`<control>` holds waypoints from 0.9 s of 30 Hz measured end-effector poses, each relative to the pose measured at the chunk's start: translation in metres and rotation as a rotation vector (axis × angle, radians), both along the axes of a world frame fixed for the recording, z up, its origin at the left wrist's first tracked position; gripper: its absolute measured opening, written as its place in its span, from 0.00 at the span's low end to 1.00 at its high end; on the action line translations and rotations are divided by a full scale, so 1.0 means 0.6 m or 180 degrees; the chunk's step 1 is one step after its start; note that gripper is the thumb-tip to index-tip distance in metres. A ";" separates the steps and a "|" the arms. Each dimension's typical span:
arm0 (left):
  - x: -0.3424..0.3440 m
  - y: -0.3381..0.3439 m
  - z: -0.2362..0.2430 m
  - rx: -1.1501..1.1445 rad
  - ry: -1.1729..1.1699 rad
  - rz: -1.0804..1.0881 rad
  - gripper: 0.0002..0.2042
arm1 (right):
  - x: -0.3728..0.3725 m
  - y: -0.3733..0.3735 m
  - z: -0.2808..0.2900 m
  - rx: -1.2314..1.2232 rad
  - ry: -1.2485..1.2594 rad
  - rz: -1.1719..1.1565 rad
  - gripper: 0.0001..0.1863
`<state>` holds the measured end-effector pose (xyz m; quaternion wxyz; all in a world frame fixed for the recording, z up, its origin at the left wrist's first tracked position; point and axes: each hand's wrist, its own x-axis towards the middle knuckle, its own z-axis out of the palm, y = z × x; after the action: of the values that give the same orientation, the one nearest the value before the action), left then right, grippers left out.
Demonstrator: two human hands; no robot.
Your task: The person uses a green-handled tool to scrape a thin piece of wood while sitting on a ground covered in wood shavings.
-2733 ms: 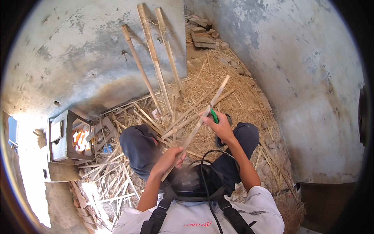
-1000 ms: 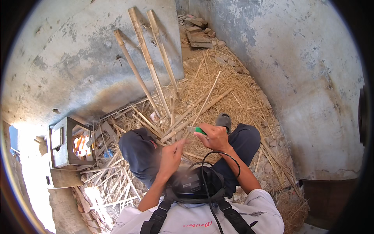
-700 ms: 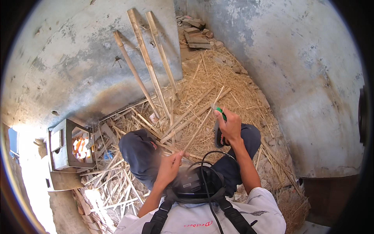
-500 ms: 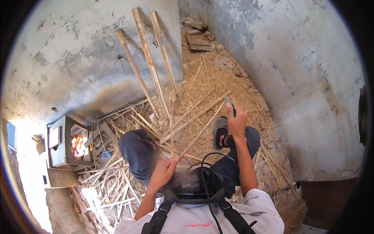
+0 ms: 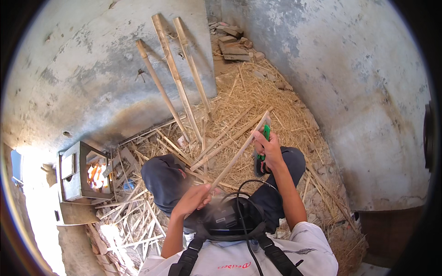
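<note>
My left hand (image 5: 195, 198) is closed on the lower end of a long, pale bamboo strip (image 5: 234, 158), low over my lap. My right hand (image 5: 269, 149) grips a green-handled knife (image 5: 266, 132), its blade against the strip near the upper end. The strip slants up and away between my hands, above the straw-covered floor. My bent dark-trousered knees (image 5: 163, 172) are on either side, with a black bag and cable (image 5: 230, 218) in my lap.
Three bamboo poles (image 5: 175, 73) lean on the weathered wall ahead. Broken bricks (image 5: 232, 46) lie in the far corner, split sticks (image 5: 142, 211) at left. A boxy frame (image 5: 73, 170) with bright orange contents stands left. A curving wall (image 5: 363, 110) runs along the right.
My right hand with the knife has moved up and outward along the strip since about one second ago, then slightly back down since half a second ago. My left hand has dropped slightly.
</note>
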<state>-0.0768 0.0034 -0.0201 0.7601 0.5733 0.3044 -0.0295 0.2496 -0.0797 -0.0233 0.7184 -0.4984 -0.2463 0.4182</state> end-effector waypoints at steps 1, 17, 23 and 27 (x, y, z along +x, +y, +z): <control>0.007 0.002 -0.001 0.0034 -0.0123 -0.0074 0.28 | 0.002 -0.001 -0.005 -0.0003 0.0029 -0.0019 0.12; 0.121 0.005 0.028 0.0236 -0.0402 0.0684 0.22 | -0.015 -0.006 0.014 0.0038 -0.0873 -0.0518 0.17; 0.134 0.001 0.023 0.0414 -0.0464 0.0973 0.19 | -0.023 -0.018 -0.030 0.0141 -0.2924 0.0071 0.19; 0.138 -0.005 0.023 0.0869 -0.0335 0.1187 0.18 | -0.051 -0.015 -0.007 0.0030 -0.3585 0.0235 0.16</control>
<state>0.0058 0.0001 -0.0061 0.6826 0.6054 0.3662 0.1828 0.2191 -0.0886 -0.0278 0.4631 -0.6325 -0.6108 0.1114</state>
